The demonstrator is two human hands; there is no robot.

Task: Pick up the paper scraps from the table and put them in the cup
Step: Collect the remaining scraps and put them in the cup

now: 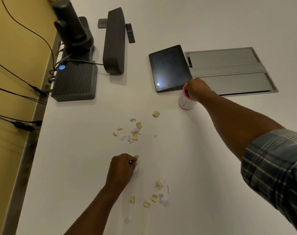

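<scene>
Right hand (196, 89) is reaching into the cup (186, 101), grip unclear; left hand (122, 168), nearer than the cup, is pinching scraps (136, 162), likely deposited next.

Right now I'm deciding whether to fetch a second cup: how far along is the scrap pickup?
Partway. Done: unclear, since the right hand covers the mouth of the cup and hides its contents. In hand: the left hand pinches a few scraps above the table. Left: a loose cluster of scraps mid-table and another nearer the person remain.
</scene>
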